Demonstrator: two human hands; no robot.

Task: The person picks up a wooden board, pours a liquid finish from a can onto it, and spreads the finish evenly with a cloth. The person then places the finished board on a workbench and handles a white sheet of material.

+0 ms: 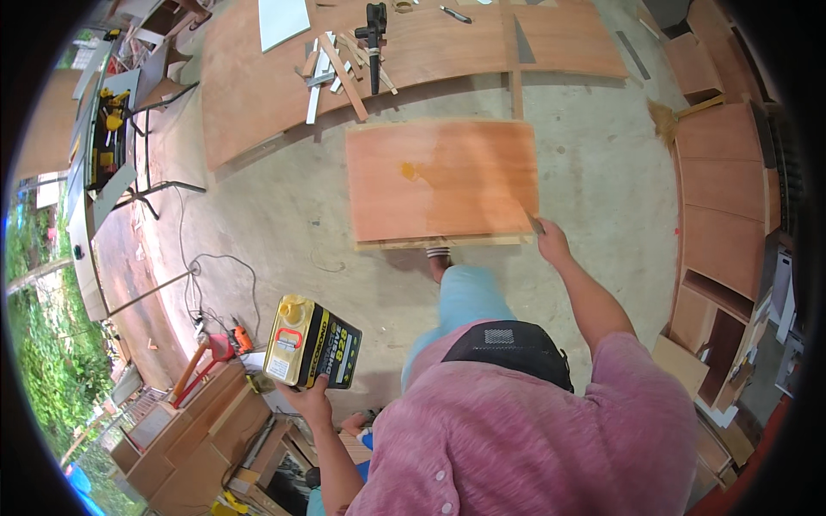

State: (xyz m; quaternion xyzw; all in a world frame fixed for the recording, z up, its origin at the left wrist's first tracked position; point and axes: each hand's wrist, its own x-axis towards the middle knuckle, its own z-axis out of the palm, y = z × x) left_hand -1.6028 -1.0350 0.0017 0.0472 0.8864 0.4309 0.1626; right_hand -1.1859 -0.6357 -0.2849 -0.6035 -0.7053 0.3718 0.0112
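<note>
In my left hand (310, 399) is a rectangular metal glue can (311, 346), yellow and black, tilted, with an open spout crusted in yellow glue. The fingers are wrapped around its lower end. My right hand (554, 242) is closed around a thin flat glue spreader (533, 222), at the near right corner of a wooden panel (482, 185). A small yellow glue puddle (411, 171) lies left of centre on the panel. The panel's right part has a wet-looking sheen, while its left part looks duller.
Beyond the panel, a large plywood sheet (249, 103) carries wood offcuts (331, 73), a black tool (373, 43) and a knife (456, 15). Wooden cabinets (721, 185) and a broom (667, 122) line the right. A cable (232, 258) and orange drill (243, 338) lie left.
</note>
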